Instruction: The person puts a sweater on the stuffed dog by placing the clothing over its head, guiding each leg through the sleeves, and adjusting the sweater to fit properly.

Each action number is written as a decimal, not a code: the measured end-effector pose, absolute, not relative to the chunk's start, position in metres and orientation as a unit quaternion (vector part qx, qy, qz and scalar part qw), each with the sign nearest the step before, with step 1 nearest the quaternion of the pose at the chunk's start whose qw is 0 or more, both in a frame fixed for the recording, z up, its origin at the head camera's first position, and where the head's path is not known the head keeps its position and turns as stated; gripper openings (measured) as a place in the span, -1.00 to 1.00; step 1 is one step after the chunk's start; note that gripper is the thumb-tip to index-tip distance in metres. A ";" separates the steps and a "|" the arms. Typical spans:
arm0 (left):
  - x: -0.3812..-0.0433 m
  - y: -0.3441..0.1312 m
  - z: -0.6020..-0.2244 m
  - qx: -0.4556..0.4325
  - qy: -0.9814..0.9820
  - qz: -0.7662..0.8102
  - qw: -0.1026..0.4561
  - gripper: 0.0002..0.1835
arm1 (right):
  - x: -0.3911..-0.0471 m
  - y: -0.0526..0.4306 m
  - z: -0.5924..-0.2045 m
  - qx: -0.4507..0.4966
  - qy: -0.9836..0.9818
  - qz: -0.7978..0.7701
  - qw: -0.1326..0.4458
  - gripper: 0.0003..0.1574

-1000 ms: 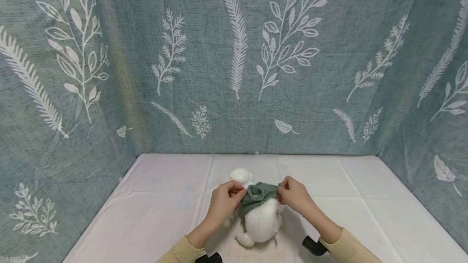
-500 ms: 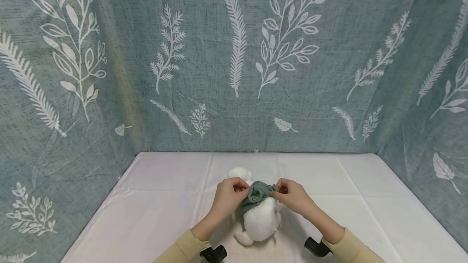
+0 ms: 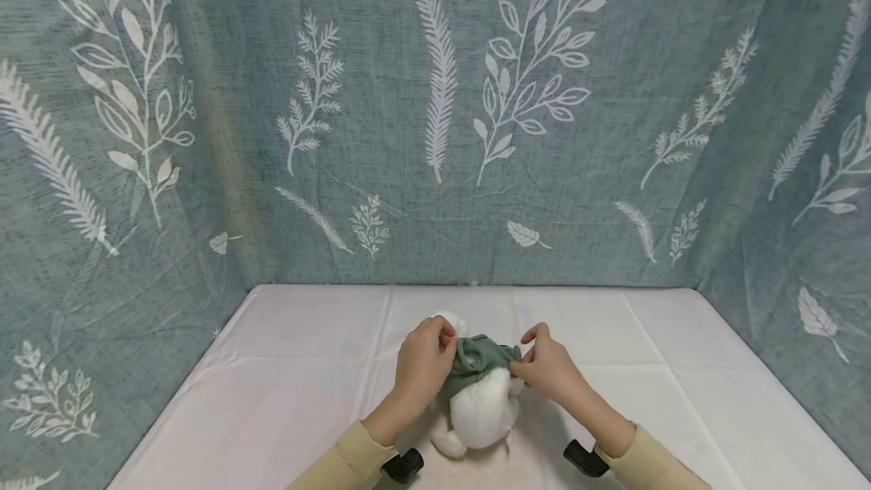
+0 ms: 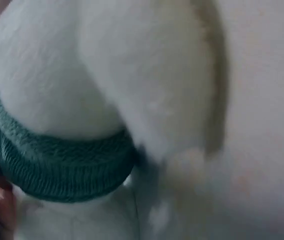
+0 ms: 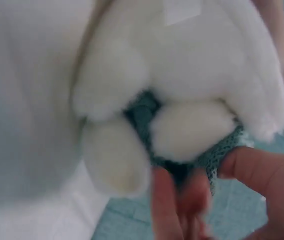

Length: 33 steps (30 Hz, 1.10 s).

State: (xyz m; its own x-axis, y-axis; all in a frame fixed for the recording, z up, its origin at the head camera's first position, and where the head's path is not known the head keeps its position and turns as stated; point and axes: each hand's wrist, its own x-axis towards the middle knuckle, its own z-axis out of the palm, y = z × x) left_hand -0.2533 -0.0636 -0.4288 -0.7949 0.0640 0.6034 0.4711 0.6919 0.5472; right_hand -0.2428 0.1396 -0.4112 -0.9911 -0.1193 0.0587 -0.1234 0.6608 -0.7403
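Note:
A white plush toy (image 3: 480, 418) stands or lies on the table with a green knitted garment (image 3: 479, 358) round its body. My left hand (image 3: 420, 361) pinches the garment's left side with curled fingers. At its right edge, my right hand (image 3: 547, 366) holds the knit low between thumb and fingers, one finger raised. The left wrist view shows the ribbed knit band (image 4: 62, 172) under the fluffy white body (image 4: 47, 75). Against the knit edge in the right wrist view is my thumb (image 5: 262, 167), near the toy's stubby limbs (image 5: 114, 157). The toy's far side is mostly hidden.
A white cloth (image 3: 306, 369) with fold creases covers the table. Blue-green curtains (image 3: 381, 112) with white leaf prints hang behind and at both sides. Black wrist cameras (image 3: 403, 466) sit by the beige sleeves (image 3: 340, 463).
The right hand moves in with the knit, then back out to the right, spreading the garment flatter again. The left hand has risen slightly. The toy stays nearly in place.

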 end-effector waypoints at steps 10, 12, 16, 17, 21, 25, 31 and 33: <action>-0.236 -0.072 -0.413 -0.310 -0.827 -0.404 0.239 -0.87 | -0.248 0.138 -0.416 0.273 -0.896 0.306 0.170 -0.81; -0.234 -0.072 -0.412 -0.313 -0.845 -0.380 0.210 -0.90 | -0.250 0.140 -0.413 0.289 -0.898 0.305 0.132 -0.89; -0.234 -0.072 -0.410 -0.305 -0.871 -0.346 0.169 -0.94 | -0.254 0.145 -0.405 0.312 -0.901 0.300 0.027 -0.86; -0.234 -0.072 -0.410 -0.302 -0.875 -0.342 0.163 -0.94 | -0.255 0.146 -0.403 0.314 -0.901 0.298 0.000 -0.83; -0.235 -0.071 -0.409 -0.295 -0.882 -0.331 0.158 -0.94 | -0.259 0.147 -0.398 0.324 -0.896 0.294 -0.079 -0.70; -0.237 -0.070 -0.409 -0.284 -0.886 -0.327 0.167 -0.93 | -0.262 0.145 -0.401 0.332 -0.892 0.292 -0.094 -0.64; -0.242 -0.070 -0.409 -0.270 -0.891 -0.331 0.152 -0.92 | -0.265 0.143 -0.410 0.334 -0.881 0.327 -0.077 -0.76; -0.244 -0.070 -0.409 -0.271 -0.890 -0.339 0.137 -0.91 | -0.266 0.143 -0.413 0.326 -0.875 0.350 -0.077 -0.79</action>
